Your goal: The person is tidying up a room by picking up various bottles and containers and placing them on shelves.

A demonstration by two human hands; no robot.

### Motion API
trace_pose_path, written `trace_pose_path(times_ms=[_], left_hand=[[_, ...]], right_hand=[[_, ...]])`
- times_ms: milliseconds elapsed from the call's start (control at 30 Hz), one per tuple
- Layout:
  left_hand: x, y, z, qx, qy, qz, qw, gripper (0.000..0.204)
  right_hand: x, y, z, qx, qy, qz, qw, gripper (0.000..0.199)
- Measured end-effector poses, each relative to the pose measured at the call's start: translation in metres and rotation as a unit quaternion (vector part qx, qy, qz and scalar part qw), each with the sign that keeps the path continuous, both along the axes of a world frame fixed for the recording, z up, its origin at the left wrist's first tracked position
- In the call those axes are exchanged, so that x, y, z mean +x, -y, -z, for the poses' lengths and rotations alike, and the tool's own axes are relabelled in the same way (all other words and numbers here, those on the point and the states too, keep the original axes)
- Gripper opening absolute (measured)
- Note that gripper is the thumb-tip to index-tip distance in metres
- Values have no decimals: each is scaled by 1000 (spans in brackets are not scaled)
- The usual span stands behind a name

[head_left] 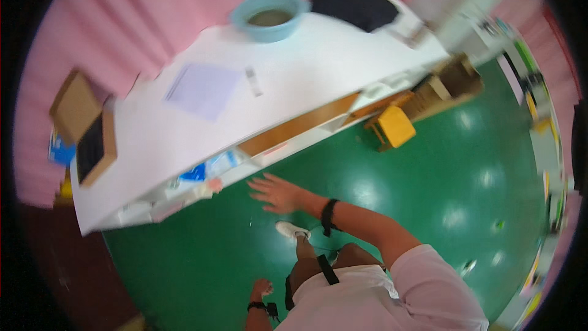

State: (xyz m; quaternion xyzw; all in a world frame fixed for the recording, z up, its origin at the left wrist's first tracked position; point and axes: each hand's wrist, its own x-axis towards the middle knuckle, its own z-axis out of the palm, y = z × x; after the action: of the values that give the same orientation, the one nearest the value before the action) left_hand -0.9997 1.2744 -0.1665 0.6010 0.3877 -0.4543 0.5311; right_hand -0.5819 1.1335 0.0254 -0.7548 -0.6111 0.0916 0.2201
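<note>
My right hand point(278, 195) stretches out in front of my body, fingers spread and nothing in it. It hangs over the green floor, nearest to the front of a white counter point(294, 79) with shelves, and I see no contact between them. Low at my left side is my left hand point(262, 288), its fingers loosely bent and apart. Nothing shows in that hand, though it is small and a little blurred. Each wrist wears a black strap.
On the counter are a light blue basin point(269, 32) with dark contents, a paper sheet point(205, 91), dark cloth point(355, 6) and an opened cardboard box point(109, 144). A yellow stool point(395, 127) and a larger carton point(450, 89) stand on the floor at the counter's right end.
</note>
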Motion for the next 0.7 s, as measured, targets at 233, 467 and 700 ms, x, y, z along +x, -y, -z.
trace_pose_path(times_ms=[233,467,700], left_hand=[[57,68,-14,111,42,204,972,29],[203,223,-22,-11,281,332,900,13],[321,399,-79,53,127,342,930,17]], right_hand=[[-86,416,47,-224,-267,453,821,44],[-229,740,-6,-126,-308,732,594,40],[-296,853,-16,-25,-327,802,500,35]])
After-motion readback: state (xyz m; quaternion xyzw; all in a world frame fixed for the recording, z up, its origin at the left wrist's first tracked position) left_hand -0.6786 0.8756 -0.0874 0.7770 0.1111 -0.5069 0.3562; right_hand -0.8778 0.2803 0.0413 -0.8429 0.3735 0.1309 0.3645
